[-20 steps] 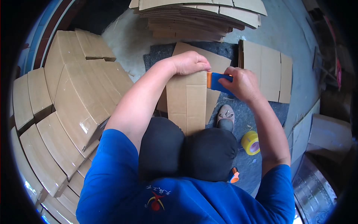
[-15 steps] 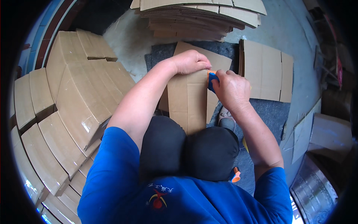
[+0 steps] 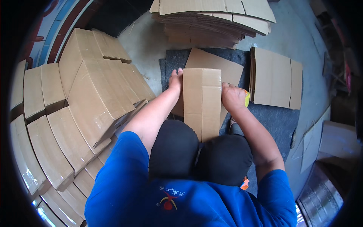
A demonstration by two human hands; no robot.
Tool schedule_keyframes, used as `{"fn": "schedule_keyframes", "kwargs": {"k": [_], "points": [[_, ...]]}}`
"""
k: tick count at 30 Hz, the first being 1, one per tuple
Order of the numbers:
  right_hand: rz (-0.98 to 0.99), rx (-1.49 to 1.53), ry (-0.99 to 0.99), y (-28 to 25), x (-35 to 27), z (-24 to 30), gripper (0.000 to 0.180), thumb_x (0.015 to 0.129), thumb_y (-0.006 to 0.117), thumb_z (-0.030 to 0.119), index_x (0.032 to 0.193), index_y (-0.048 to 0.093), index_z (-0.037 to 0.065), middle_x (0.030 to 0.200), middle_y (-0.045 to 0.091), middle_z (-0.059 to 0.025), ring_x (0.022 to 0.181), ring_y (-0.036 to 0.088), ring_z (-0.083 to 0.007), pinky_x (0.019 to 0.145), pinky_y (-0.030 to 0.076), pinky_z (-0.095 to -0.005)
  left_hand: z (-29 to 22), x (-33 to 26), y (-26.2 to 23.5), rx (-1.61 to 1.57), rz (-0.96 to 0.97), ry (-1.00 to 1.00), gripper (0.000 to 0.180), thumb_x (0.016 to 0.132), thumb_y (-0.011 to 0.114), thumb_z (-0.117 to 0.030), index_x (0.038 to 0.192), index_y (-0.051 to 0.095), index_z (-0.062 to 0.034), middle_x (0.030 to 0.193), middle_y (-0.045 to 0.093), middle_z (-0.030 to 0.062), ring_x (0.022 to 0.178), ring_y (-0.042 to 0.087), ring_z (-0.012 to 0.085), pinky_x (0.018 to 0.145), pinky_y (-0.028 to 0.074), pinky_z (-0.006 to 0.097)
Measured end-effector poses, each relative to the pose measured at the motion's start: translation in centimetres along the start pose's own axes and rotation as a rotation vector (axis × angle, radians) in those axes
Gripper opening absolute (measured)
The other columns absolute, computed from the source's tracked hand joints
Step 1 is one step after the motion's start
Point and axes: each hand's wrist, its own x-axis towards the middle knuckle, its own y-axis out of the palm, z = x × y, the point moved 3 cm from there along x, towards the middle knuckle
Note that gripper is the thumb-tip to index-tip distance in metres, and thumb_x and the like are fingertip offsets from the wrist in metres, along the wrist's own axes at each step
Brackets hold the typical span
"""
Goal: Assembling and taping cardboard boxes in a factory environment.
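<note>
A tan cardboard box (image 3: 193,100) stands in front of my knees, its long narrow side facing up. Along its upper left edge lies my left hand (image 3: 175,80), fingers stretched out against the side and not wrapped round it. My right hand (image 3: 233,97) is closed at the box's right side. In it is a tape dispenser, mostly hidden by the fingers, with its yellow tape roll (image 3: 247,98) showing beyond the wrist side.
Finished-looking cardboard boxes (image 3: 90,94) are piled at my left. Flat cardboard stacks lie ahead (image 3: 211,6) and at right (image 3: 272,77). A loose cardboard sheet (image 3: 227,64) lies on the dark mat (image 3: 272,121) behind the box. An orange object (image 3: 245,184) shows beside my right thigh.
My left hand has moved from the box's far top edge down to its left side. My right hand has lowered and turned with the tape dispenser. The whole view has shifted slightly.
</note>
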Motion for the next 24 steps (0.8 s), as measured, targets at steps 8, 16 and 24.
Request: {"fn": "schedule_keyframes", "kwargs": {"k": [8,16,24], "points": [[-0.284,0.972,0.359,-8.6,-9.3,-10.8,0.031,0.085,0.076,0.026,0.106,0.073,0.003,0.088,0.072,-0.0071,0.081,0.066,-0.0139,0.076,0.054,-0.0288,-13.1,-13.5,-0.2,0.054,0.243,0.517,0.03,0.1,0.055,-0.024,0.119,0.062,-0.0021,0.106,0.061,0.0046,0.094,0.056,0.0137,0.085,0.047,0.028],[-0.474,1.252,-0.121,-20.7,-16.4,-7.4,0.032,0.082,0.081,0.023,0.1,0.071,-0.001,0.091,0.069,-0.0044,0.084,0.063,-0.0115,0.079,0.051,-0.0262,-18.2,-32.9,-0.4,-0.241,0.977,0.262,0.059,0.104,0.037,-0.055,0.118,0.058,-0.0013,0.105,0.059,0.0067,0.098,0.056,0.0145,0.089,0.047,0.031],[-0.378,1.059,-0.194,-26.4,-20.1,-3.0,0.031,0.082,0.081,0.023,0.1,0.072,0.0,0.088,0.07,-0.004,0.082,0.063,-0.0111,0.077,0.053,-0.0273,-15.9,-38.8,-4.0,-0.342,0.968,0.276,0.043,0.104,0.045,-0.042,0.114,0.061,-0.0037,0.104,0.064,0.008,0.094,0.06,0.0157,0.087,0.049,0.033]]}}
